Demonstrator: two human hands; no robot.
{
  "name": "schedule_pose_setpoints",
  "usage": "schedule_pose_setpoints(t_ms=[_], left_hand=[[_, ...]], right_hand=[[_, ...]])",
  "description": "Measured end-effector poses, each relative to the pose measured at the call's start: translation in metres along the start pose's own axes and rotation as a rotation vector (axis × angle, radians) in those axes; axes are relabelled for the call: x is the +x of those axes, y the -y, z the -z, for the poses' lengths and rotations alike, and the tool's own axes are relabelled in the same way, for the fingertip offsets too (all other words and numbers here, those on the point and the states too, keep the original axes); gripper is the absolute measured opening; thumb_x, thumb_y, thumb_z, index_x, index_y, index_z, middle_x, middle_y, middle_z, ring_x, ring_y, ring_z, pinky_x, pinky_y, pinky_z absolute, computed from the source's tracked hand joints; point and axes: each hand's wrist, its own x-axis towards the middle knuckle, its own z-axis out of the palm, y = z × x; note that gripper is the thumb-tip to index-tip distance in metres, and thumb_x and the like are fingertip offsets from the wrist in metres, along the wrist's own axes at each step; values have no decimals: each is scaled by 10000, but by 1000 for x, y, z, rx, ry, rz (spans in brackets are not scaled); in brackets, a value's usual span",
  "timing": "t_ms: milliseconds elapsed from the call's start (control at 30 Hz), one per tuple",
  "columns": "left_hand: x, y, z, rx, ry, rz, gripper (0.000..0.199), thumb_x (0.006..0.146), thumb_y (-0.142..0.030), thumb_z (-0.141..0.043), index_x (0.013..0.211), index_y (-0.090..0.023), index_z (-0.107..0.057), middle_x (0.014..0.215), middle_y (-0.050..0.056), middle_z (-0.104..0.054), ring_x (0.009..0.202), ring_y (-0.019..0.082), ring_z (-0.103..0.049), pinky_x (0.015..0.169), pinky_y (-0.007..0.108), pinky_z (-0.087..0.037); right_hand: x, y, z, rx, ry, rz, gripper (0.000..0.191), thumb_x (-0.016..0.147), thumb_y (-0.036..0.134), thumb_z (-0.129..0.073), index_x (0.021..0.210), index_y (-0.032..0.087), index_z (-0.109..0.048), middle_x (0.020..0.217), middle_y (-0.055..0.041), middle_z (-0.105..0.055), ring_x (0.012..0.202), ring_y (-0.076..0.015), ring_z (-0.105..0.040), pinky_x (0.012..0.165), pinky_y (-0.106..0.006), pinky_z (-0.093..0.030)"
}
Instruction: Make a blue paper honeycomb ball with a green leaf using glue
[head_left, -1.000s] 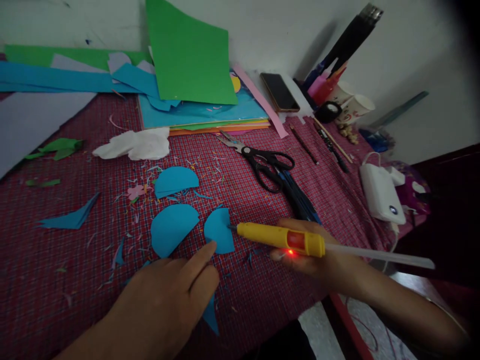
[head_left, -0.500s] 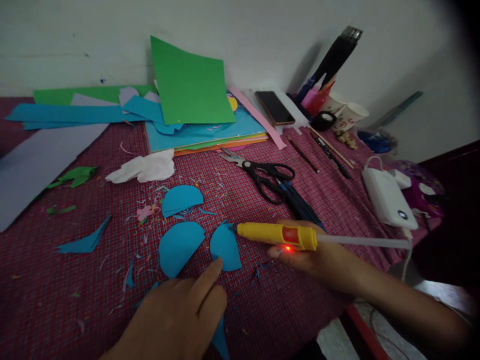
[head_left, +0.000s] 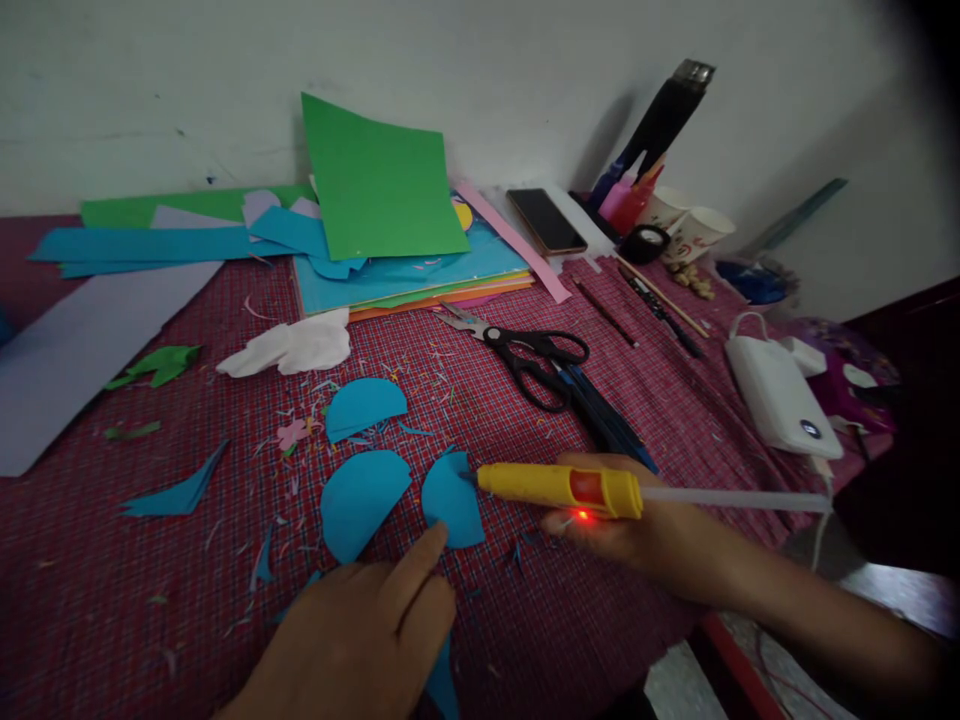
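My right hand (head_left: 637, 530) is closed around a yellow glue gun (head_left: 559, 487) with a red light lit and a clear glue stick out of its back. The gun's dark nozzle is over the right edge of a small blue paper piece (head_left: 454, 505). On the lower edge of that piece rests the index fingertip of my left hand (head_left: 364, 620), whose other fingers are bent, with nothing seen in them. Just left lies a larger blue half-round piece (head_left: 361, 500), and above it another blue half-round (head_left: 366, 407).
Black-handled scissors (head_left: 525, 345) lie beyond the gun, beside a dark blue tool (head_left: 607, 415). Coloured paper (head_left: 386, 190), a phone (head_left: 547, 221) and paper cups (head_left: 703, 232) stand or lie along the wall. A white power bank (head_left: 784, 395) is at the right. Paper scraps litter the cloth.
The glue gun in my right hand has moved slightly down, its nozzle now lower along the small piece's right edge. My left fingertip stays on that piece. The view has shifted a little.
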Motion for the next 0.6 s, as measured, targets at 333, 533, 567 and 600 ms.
schedule_pose_setpoints(t_ms=[333, 533, 567, 600], left_hand=[[1, -8, 8, 101, 87, -52, 225, 789, -13, -430, 765, -210, -535, 1197, 91, -700, 536, 174, -644, 464, 292, -508], [4, -12, 13, 134, 104, -45, 216, 815, -17, -447, 743, -205, -523, 1159, 90, -718, 511, 160, -621, 454, 279, -484], [4, -11, 12, 122, 84, -38, 218, 813, -13, -443, 743, -206, -519, 1157, 90, -719, 515, 158, -621, 458, 276, -483], [4, -11, 11, 109, 63, -34, 220, 810, -10, -437, 744, -206, -514, 1160, 93, -717, 519, 157, -622, 462, 274, -482]], right_hand=[[8, 0, -7, 3, -41, 72, 244, 802, 404, -648, 960, 218, -660, 797, -18, -658, 626, -131, -586, 554, -232, -506], [13, -2, -12, -8, -27, 104, 272, 804, 487, -630, 857, 221, -646, 768, -31, -650, 626, -147, -592, 555, -254, -519], [13, -2, -12, -17, -26, 105, 275, 798, 491, -635, 856, 223, -641, 780, -34, -654, 628, -148, -594, 560, -258, -524], [13, -2, -12, -28, -32, 107, 273, 794, 489, -640, 862, 224, -639, 797, -36, -659, 632, -150, -598, 562, -262, -528]])
